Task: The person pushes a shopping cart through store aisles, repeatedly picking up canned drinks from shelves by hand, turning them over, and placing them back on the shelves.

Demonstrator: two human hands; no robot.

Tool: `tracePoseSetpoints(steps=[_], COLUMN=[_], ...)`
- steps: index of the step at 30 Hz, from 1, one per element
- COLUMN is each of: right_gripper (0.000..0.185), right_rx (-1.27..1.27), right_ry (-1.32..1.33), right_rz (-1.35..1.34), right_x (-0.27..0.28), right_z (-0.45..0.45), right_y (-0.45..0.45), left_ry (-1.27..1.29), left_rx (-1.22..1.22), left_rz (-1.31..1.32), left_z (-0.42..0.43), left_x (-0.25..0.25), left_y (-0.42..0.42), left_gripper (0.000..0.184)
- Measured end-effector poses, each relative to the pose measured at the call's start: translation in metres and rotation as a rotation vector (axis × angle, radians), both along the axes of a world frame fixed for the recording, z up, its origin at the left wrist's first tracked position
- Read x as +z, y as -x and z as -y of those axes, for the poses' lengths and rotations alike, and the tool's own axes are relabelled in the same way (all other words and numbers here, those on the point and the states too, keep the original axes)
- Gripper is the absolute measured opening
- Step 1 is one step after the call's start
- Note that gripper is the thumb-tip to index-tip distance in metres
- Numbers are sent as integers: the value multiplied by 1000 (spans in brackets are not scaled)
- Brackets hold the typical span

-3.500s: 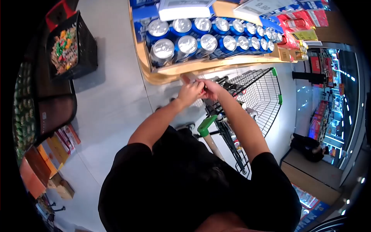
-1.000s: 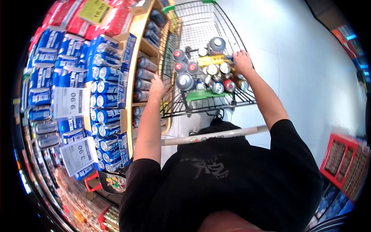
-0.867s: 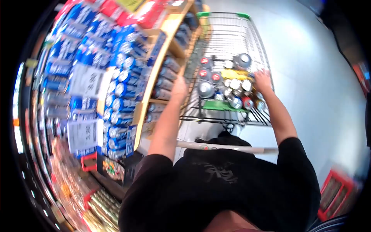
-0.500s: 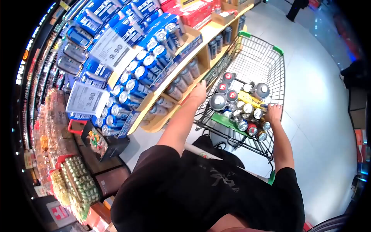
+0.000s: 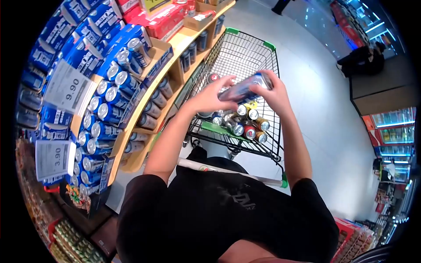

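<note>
A can (image 5: 245,89) is off the shelf and not set down: it hangs tilted above the shopping cart (image 5: 269,45), near the middle of the frame, its silver end toward the upper right. Below it, a cluster of cans (image 5: 250,132) already rests in the cart, while blue cans (image 5: 112,94) fill the wooden shelf (image 5: 184,38) at the left. The right hand (image 5: 275,93) has its grip closed on the can's upper-right end, thumb across the near side, its forearm rising from the lower right. The left hand (image 5: 209,99) comes from the lower left, fingers and thumb spread wide about the can's other end; blur there means I cannot tell whether it touches. Both elbows are bent, the arms reaching forward over the cart handle (image 5: 232,172).
</note>
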State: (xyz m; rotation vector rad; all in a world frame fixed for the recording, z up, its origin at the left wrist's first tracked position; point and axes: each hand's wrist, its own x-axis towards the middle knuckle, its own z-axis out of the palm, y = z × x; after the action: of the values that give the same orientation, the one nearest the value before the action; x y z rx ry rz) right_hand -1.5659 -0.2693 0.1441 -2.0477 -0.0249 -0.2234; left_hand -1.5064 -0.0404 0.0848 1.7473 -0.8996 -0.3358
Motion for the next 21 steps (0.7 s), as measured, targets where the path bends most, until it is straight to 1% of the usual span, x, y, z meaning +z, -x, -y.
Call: tracePoseSetpoints(steps=[2,3,6,7,8,10,11,12,14,15,16,18,19,20,21], right_gripper=[60,53,48,50,59,65,64,62,61,58,59,60,63,66,65], right_rx=[-31,-6,211,311,448,616,501,388,170,-12,40,142,270,309,372], right_ry=[-80,77,-588,-813,-988,-1011,-947,-883,-753,-586,-710,-957,-1020,-1043,-1027], right_rz=[-57,-39,-51,-69,-108,-29,-51,-73,-119,-110,-117,-141,-123,-129,-154], right_x=[19,17,16,16,17,17,20,23,30,39,38,33,33,32,27], right_z=[-25,-28,-34,-39,-45,-56,-55,-53,-51,-58,-57,-53,-55,-56,-52], right_y=[-22,-38,-76,-84,-91,-108,-115,-123,-138,-141,-148,-159,-162,-168,-178], left_ry=[161,286,424,467,571,762,768,809,738,650,664,733,876,998,1044], left_rx=[-11,-50,-223,-347,-546,-812,-856,-841,-567,-363,-188,-484,-576,-669,-720], left_rz=[-228,-263,-536,-784,-897,-969,-949,-1010,-1107,-897,-812,-1043,-1066,-1087,-1116], left_z=[6,11,5,7,10,22,24,25,23,29,35,32,33,33,32], left_x=[13,5,4,-7,-11,-6,-3,-1,11,10,14,9,11,13,16], left_y=[6,-4,-37,-50,-58,-68,-75,-78,-89,-99,-102,-122,-122,-123,-125], left_gripper=[82,75,73,68,65,66,70,69,67,62,60,59,66,70,71])
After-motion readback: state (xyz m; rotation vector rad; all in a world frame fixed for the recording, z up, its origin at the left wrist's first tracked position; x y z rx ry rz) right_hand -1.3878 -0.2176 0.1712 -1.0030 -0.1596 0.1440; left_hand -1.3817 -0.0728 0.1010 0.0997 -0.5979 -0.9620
